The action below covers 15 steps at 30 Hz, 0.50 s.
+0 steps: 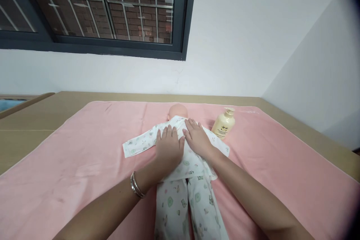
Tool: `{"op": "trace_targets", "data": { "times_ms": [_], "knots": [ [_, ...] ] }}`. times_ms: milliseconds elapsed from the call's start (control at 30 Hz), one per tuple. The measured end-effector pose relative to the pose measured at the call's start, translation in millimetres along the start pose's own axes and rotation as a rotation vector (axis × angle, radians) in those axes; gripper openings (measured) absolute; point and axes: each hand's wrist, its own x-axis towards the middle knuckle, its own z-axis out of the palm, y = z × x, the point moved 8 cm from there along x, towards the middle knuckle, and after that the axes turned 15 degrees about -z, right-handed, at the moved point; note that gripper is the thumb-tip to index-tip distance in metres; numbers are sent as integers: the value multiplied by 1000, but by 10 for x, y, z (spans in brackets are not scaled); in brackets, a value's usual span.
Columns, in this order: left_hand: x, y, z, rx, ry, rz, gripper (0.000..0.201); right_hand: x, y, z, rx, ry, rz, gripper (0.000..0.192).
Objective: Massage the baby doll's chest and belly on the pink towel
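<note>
A baby doll [178,111] in white printed pyjamas [190,165] lies on a pink towel [84,157], head pointing away from me. My left hand [168,146] rests flat on the doll's torso, fingers together and pointing toward the head. My right hand [197,137] lies flat beside it on the doll's chest, thumb touching the left hand. A silver bangle [136,185] circles my left wrist. Neither hand holds anything.
A cream lotion bottle [223,124] with a pump top lies just right of the doll's shoulder. The towel covers a tan surface [30,120] against a white wall. A dark-framed barred window [112,11] is above.
</note>
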Motion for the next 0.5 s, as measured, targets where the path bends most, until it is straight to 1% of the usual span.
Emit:
{"op": "trace_targets", "data": {
  "times_ms": [67, 167, 233, 300, 367, 500],
  "knots": [
    [132, -83, 71, -84, -76, -29, 54, -75, -200, -6, -68, -5, 18, 52],
    [318, -195, 181, -234, -222, -74, 53, -169, -532, -16, -156, 7, -67, 51],
    [384, -243, 219, -300, -271, -116, 54, -192, -626, -27, -160, 25, -105, 51],
    [384, -241, 227, -315, -263, -127, 54, -160, -567, -42, -111, 45, -95, 51],
    [328, -192, 220, -294, -223, -93, 52, -87, -407, -38, -37, 53, -64, 52],
    [188, -118, 208, -260, -142, -36, 49, 39, -100, 45, 92, 39, -17, 56]
  ]
}}
